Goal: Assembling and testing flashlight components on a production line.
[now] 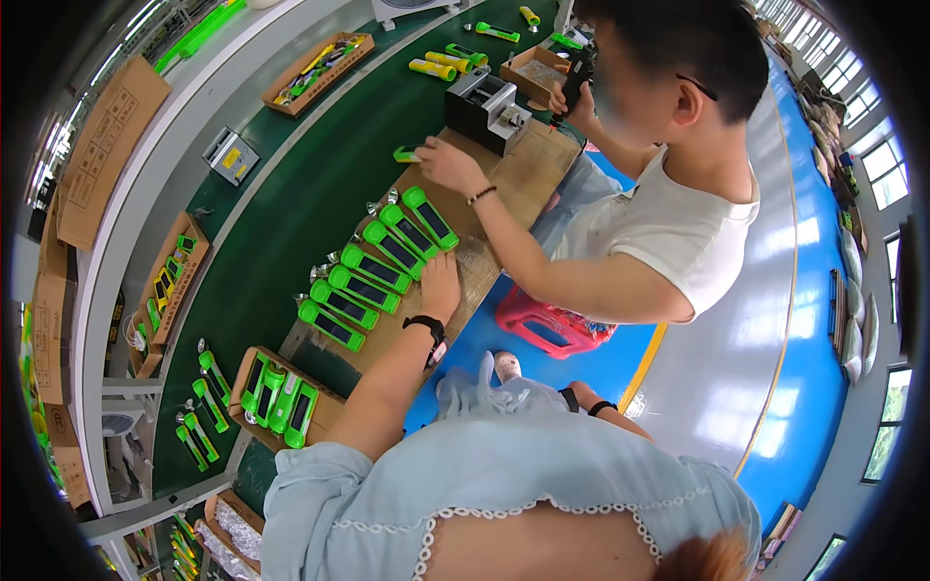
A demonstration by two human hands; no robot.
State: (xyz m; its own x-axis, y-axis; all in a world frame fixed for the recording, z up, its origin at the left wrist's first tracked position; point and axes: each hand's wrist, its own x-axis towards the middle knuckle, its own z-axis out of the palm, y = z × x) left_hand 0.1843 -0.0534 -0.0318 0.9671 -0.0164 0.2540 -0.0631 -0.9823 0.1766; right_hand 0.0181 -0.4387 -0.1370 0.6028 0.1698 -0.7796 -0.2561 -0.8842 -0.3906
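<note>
Flashlights (378,269) are apparently being lined up on the brown board (473,254). Off its near edge is the right hand (584,395), its grip impossible to tell. On it, the left hand (441,287), clamped on nothing, rests beside seven green ones; fingertip nudges seem called for next. Over its far part, one co-worker's hand (452,167) holds one green piece (406,154).

Interior of a workshop, fisheye view. A green-topped workbench (300,184) curves from 8 to 12 o'clock, bordered at 9 o'clock by a white frame (89,339). A pinkish-red plastic stool (547,336) stands near centre, towards 4 o'clock, on glossy blue flooring (635,380). Beyond a yellow line (644,368), a grey lane (722,363) sweeps from 2 to 4 o'clock. Windows (886,174) pierce the outer wall (857,416) at 2 to 4 o'clock; pale reflections streak the floor at 3.
</note>
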